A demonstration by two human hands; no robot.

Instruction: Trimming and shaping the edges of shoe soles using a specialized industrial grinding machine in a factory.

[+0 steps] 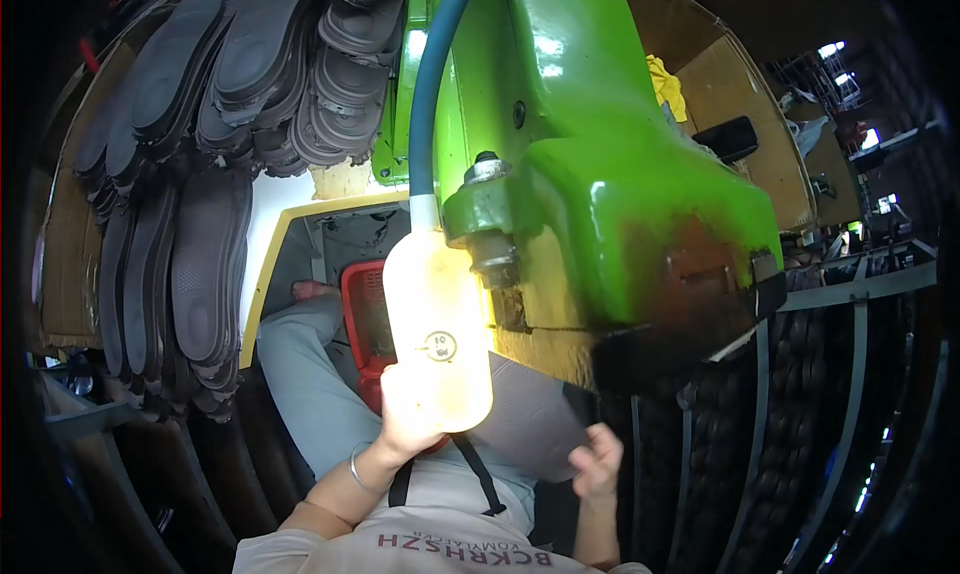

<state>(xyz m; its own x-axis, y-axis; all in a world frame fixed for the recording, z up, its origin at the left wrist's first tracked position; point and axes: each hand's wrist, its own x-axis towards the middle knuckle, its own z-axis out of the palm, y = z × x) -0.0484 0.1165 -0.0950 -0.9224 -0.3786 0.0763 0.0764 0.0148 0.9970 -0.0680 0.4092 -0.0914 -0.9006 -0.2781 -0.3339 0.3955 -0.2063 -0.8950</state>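
Note:
A grey shoe insole lies tilted below the green machine, its left end passing behind a glowing lamp. My right hand is at the insole's right edge, fingers curled against it and slightly blurred. Beside the lamp's lower left side is my left hand, with a bangle on the wrist. Its fingers disappear behind the lamp, so their grip cannot be seen. The green machine's dark, worn lower head sits just above the insole.
Many grey insoles with ragged edges are stacked at the left. A red plastic basket stands by my leg. A blue hose runs down to the lamp. At the right are a cardboard box, a yellow cloth and metal racks.

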